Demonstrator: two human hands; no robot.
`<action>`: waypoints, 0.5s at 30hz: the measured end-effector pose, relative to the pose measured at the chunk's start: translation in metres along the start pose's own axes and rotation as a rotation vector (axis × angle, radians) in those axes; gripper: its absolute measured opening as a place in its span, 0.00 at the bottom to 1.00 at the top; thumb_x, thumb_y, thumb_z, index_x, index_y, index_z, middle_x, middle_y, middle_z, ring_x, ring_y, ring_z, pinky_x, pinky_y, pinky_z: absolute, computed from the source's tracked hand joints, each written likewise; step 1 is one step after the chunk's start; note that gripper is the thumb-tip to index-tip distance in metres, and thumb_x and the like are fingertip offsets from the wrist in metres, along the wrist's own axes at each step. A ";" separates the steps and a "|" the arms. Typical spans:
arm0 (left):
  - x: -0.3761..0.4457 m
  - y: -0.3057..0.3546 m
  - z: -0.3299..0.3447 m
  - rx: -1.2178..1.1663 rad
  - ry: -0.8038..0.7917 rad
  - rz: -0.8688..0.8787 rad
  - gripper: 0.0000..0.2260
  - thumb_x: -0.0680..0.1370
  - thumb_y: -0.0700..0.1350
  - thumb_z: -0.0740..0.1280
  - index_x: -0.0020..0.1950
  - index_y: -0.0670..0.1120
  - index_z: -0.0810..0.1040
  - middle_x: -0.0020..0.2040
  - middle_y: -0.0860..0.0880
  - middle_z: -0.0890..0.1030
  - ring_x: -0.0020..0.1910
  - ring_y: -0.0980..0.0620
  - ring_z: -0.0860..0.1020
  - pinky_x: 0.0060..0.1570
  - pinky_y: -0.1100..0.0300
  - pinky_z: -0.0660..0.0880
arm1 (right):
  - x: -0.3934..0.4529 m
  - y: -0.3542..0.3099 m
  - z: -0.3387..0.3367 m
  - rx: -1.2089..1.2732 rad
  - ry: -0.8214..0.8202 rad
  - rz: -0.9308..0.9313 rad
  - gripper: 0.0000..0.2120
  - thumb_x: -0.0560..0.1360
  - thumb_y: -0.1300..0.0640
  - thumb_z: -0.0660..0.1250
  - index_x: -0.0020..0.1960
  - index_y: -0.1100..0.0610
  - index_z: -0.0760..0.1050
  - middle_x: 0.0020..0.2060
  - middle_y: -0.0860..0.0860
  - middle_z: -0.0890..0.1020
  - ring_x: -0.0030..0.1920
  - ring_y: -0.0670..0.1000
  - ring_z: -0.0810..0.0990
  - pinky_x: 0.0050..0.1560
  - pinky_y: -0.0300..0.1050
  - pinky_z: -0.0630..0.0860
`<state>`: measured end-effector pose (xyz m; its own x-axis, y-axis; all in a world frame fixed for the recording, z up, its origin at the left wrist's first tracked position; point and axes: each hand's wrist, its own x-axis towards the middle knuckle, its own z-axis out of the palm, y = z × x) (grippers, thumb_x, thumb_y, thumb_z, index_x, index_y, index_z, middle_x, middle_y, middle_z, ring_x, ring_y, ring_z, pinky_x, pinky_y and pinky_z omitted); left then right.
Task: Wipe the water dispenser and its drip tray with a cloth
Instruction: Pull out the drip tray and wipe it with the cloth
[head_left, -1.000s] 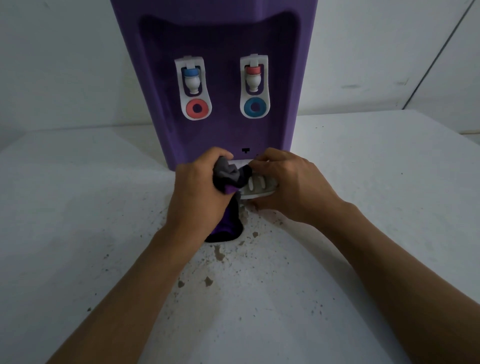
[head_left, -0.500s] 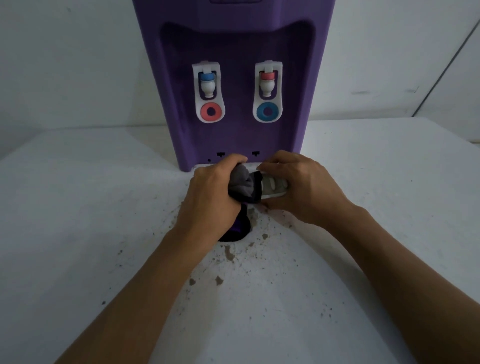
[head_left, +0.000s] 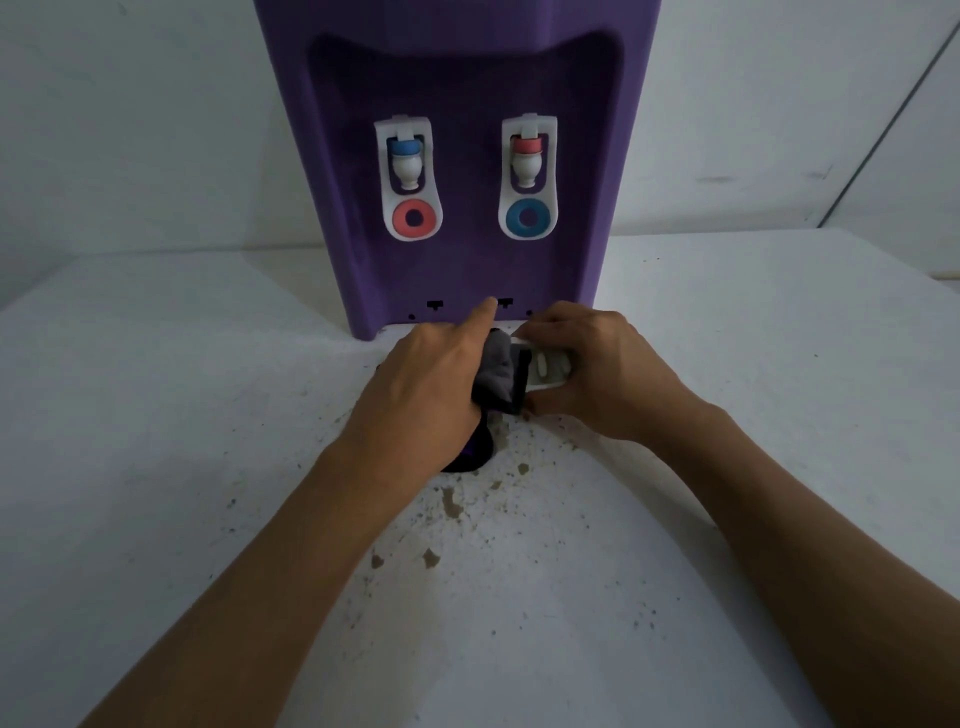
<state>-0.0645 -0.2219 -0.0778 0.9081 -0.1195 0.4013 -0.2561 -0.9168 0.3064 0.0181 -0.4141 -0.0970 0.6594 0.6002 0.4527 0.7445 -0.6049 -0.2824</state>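
Standing at the back of the white table (head_left: 156, 467): purple water dispenser (head_left: 462, 78), drip tray (head_left: 545, 370) detached and lying just in front of its base. Right hand (head_left: 608, 374) curled round tray, steadying it; left hand (head_left: 426, 384) bunching dark cloth (head_left: 496, 374) against tray's left end, forefinger extended. Best done pressing cloth into grille slots, tray kept level above brown specks (head_left: 452, 504).

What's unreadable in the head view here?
- Drip tray: mostly hidden by the right hand and the cloth.
- Cloth: much of it hidden in the left hand.
- Dispenser: top cut off by the frame's upper edge.
- Specks on the table: too small to identify.
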 end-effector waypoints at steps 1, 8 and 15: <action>-0.001 0.002 -0.001 0.016 -0.016 -0.004 0.39 0.77 0.33 0.71 0.85 0.47 0.60 0.55 0.41 0.82 0.47 0.48 0.77 0.47 0.57 0.74 | 0.000 0.001 0.000 -0.006 0.004 -0.001 0.27 0.66 0.48 0.83 0.62 0.53 0.82 0.54 0.49 0.82 0.49 0.50 0.82 0.49 0.49 0.83; -0.008 -0.001 -0.004 -0.014 -0.040 -0.013 0.33 0.77 0.34 0.71 0.82 0.46 0.67 0.59 0.41 0.83 0.57 0.43 0.81 0.58 0.47 0.81 | 0.000 -0.003 -0.001 -0.028 0.010 -0.015 0.30 0.65 0.49 0.84 0.64 0.53 0.82 0.55 0.49 0.83 0.50 0.51 0.82 0.49 0.46 0.82; -0.015 -0.022 -0.007 -0.283 0.089 -0.078 0.30 0.73 0.34 0.77 0.72 0.53 0.77 0.54 0.52 0.81 0.50 0.55 0.81 0.53 0.67 0.80 | 0.000 -0.004 -0.004 -0.006 -0.007 -0.031 0.29 0.67 0.48 0.82 0.65 0.53 0.81 0.58 0.49 0.82 0.54 0.50 0.82 0.53 0.49 0.83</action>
<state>-0.0747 -0.1973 -0.0849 0.8991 -0.0079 0.4378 -0.2807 -0.7777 0.5625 0.0147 -0.4143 -0.0925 0.6371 0.6221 0.4551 0.7637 -0.5893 -0.2635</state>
